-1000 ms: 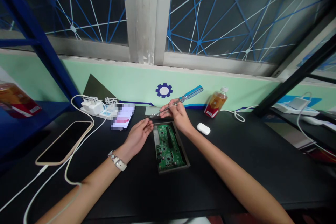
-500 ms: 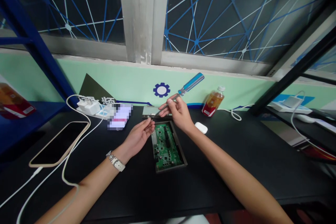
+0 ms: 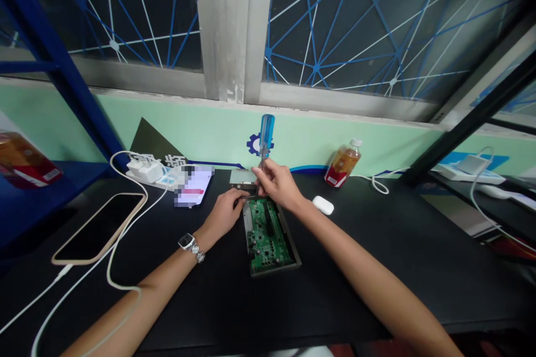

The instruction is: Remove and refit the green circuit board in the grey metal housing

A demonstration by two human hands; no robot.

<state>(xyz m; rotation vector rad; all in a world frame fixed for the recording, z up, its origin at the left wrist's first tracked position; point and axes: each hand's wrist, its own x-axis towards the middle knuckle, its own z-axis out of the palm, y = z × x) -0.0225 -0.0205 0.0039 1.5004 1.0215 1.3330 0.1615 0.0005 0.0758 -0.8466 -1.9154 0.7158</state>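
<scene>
A green circuit board (image 3: 270, 237) lies in a shallow grey metal case (image 3: 298, 251) on the black desk. In my right hand (image 3: 280, 183) is a screwdriver with a clear blue handle (image 3: 267, 134). It stands nearly upright, its shaft pointing down at the case's far end. The tip is hard to make out among my fingers. At the far left corner of the case, my left hand (image 3: 224, 212) has its fingers bent and closed on the edge. Beyond both hands sits a flat grey metal piece (image 3: 242, 177), partly covered by them.
To the left are a phone in a beige case (image 3: 98, 228), white cables (image 3: 111, 256), a power strip with chargers (image 3: 146, 170) and a lit phone (image 3: 196, 185). On the right are a white earbud case (image 3: 322, 205) and a drink bottle (image 3: 343, 163).
The screwdriver has swung from a slant to nearly upright, its tip lowered to the case's far end. My left fingers have moved from near the tip onto the case's corner.
</scene>
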